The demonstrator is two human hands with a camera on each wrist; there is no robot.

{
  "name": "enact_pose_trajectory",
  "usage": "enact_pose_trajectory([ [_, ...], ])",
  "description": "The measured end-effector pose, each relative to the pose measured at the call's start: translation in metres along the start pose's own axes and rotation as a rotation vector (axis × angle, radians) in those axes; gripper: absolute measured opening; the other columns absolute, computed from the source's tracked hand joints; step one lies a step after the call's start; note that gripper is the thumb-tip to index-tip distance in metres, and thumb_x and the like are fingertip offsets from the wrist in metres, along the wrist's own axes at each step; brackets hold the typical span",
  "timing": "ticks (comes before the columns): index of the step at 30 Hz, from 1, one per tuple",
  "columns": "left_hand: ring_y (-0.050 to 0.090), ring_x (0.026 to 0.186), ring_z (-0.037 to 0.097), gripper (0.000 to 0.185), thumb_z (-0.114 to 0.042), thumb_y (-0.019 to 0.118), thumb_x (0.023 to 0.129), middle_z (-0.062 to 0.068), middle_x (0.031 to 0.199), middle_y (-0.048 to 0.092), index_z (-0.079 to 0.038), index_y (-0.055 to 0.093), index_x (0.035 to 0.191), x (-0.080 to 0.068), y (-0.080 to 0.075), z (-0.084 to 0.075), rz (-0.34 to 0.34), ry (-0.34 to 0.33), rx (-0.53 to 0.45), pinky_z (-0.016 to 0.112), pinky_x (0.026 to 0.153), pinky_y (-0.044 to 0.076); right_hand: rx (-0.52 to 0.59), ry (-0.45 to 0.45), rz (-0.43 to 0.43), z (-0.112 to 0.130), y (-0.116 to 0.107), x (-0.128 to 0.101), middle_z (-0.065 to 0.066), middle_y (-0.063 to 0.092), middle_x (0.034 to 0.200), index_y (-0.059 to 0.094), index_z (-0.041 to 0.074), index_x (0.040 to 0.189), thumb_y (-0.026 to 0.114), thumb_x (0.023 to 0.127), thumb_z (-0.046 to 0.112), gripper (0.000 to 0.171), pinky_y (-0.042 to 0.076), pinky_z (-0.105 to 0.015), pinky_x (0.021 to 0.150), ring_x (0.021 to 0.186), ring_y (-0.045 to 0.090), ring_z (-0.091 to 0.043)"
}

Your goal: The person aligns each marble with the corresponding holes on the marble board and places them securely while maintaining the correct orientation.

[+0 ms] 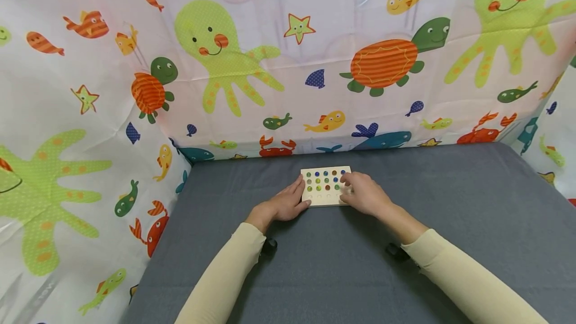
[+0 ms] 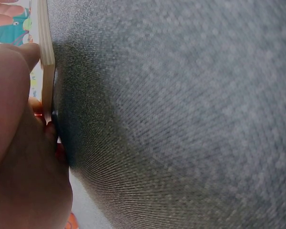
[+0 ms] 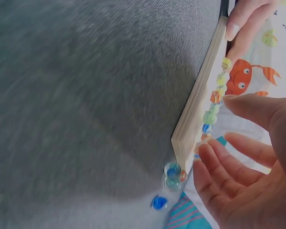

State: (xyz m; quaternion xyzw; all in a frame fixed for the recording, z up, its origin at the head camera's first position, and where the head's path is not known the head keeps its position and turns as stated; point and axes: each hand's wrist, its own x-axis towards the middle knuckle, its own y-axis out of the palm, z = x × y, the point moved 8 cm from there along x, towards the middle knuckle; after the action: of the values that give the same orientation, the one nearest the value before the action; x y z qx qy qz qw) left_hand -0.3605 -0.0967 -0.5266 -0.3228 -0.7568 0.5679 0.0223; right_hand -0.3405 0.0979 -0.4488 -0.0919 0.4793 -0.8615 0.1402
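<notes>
A pale wooden board [image 1: 324,202] with rows of round hollows lies on grey cloth. Colourful glass marbles [image 1: 327,187] fill much of its back rows, while the visible front hollows hold none. My left hand [image 1: 285,205] steadies the board's near left corner, thumb at the front edge and fingers along the side. Over the right end, my right hand [image 1: 366,194] hovers with thumb and fingers spread apart, nothing showing between them. In the right wrist view its thumb tip overlaps the marble row. Loose marbles [image 3: 172,175] and a blue marble [image 3: 158,202] lie beside the board's right corner.
The grey cloth [image 1: 279,284] covers the table all round the board. Behind and to the sides hangs a white curtain [image 1: 297,114] printed with sea animals. Dark wrist straps [image 1: 397,252] sit under both forearms.
</notes>
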Motion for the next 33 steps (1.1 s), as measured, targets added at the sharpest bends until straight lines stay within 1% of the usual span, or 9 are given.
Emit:
enact_pose_trajectory([
  [5, -0.002, 0.158, 0.018, 0.078, -0.050, 0.037, 0.109, 0.002, 0.172, -0.012, -0.011, -0.001, 0.165, -0.002, -0.001, -0.002, -0.001, 0.001, 0.004, 0.040, 0.127, 0.012, -0.007, -0.057, -0.015, 0.000, -0.009, -0.012, -0.019, 0.066, 0.122, 0.066, -0.001, 0.130, 0.076, 0.091, 0.015, 0.043, 0.053, -0.053, 0.088, 0.104, 0.064, -0.032],
  [7, -0.002, 0.158, 0.018, 0.078, -0.051, 0.037, 0.109, 0.002, 0.172, -0.013, -0.011, -0.001, 0.165, -0.002, -0.001, -0.002, -0.002, 0.001, 0.005, 0.040, 0.127, 0.012, -0.007, -0.075, -0.022, -0.001, -0.012, -0.016, -0.019, 0.065, 0.122, 0.066, -0.001, 0.130, 0.076, 0.091, 0.015, 0.043, 0.053, -0.052, 0.087, 0.102, 0.063, -0.032],
  [10, -0.002, 0.158, 0.018, 0.078, -0.050, 0.037, 0.110, 0.002, 0.172, -0.013, -0.011, -0.001, 0.165, -0.001, -0.001, -0.001, -0.006, 0.003, 0.005, 0.040, 0.127, 0.012, -0.009, -0.092, -0.031, -0.003, -0.016, -0.021, -0.018, 0.066, 0.116, 0.067, -0.001, 0.128, 0.077, 0.091, 0.015, 0.041, 0.053, -0.050, 0.083, 0.099, 0.062, -0.032],
  [12, -0.002, 0.158, 0.018, 0.078, -0.050, 0.036, 0.110, 0.002, 0.172, -0.013, -0.011, -0.002, 0.165, 0.000, 0.000, 0.000, -0.005, 0.005, 0.001, 0.039, 0.127, 0.011, -0.013, -0.093, -0.038, -0.006, -0.017, -0.024, -0.017, 0.066, 0.112, 0.067, -0.001, 0.126, 0.077, 0.090, 0.016, 0.041, 0.052, -0.047, 0.080, 0.094, 0.061, -0.031],
  [14, -0.003, 0.158, 0.018, 0.078, -0.050, 0.037, 0.110, 0.002, 0.172, -0.013, -0.011, -0.001, 0.165, 0.000, 0.001, 0.000, -0.007, 0.007, -0.004, 0.039, 0.127, 0.011, -0.016, -0.094, -0.044, -0.008, -0.019, -0.027, -0.017, 0.066, 0.112, 0.068, -0.001, 0.124, 0.078, 0.090, 0.016, 0.040, 0.053, -0.047, 0.078, 0.094, 0.062, -0.030],
  [21, -0.002, 0.158, 0.017, 0.077, -0.049, 0.037, 0.110, 0.000, 0.172, -0.013, -0.012, -0.002, 0.165, 0.001, 0.001, 0.000, -0.008, 0.001, 0.003, 0.039, 0.127, 0.010, -0.022, -0.086, -0.046, -0.017, -0.023, -0.034, -0.017, 0.067, 0.117, 0.069, 0.001, 0.122, 0.078, 0.090, 0.016, 0.036, 0.055, -0.051, 0.082, 0.099, 0.065, -0.032],
  [26, -0.002, 0.158, 0.018, 0.078, -0.050, 0.036, 0.110, 0.001, 0.172, -0.013, -0.011, -0.002, 0.165, 0.002, 0.002, 0.000, -0.009, 0.006, 0.012, 0.039, 0.127, 0.012, -0.031, -0.089, -0.055, -0.023, -0.027, -0.039, -0.019, 0.067, 0.119, 0.069, 0.000, 0.121, 0.079, 0.090, 0.017, 0.037, 0.055, -0.054, 0.085, 0.104, 0.065, -0.035],
  [33, -0.001, 0.158, 0.018, 0.078, -0.051, 0.037, 0.109, 0.001, 0.172, -0.013, -0.012, -0.002, 0.165, 0.003, 0.002, 0.001, -0.008, 0.003, 0.008, 0.039, 0.127, 0.012, -0.021, -0.059, -0.045, -0.033, -0.031, -0.042, -0.018, 0.067, 0.117, 0.068, -0.001, 0.123, 0.079, 0.091, 0.016, 0.038, 0.055, -0.053, 0.084, 0.103, 0.064, -0.034],
])
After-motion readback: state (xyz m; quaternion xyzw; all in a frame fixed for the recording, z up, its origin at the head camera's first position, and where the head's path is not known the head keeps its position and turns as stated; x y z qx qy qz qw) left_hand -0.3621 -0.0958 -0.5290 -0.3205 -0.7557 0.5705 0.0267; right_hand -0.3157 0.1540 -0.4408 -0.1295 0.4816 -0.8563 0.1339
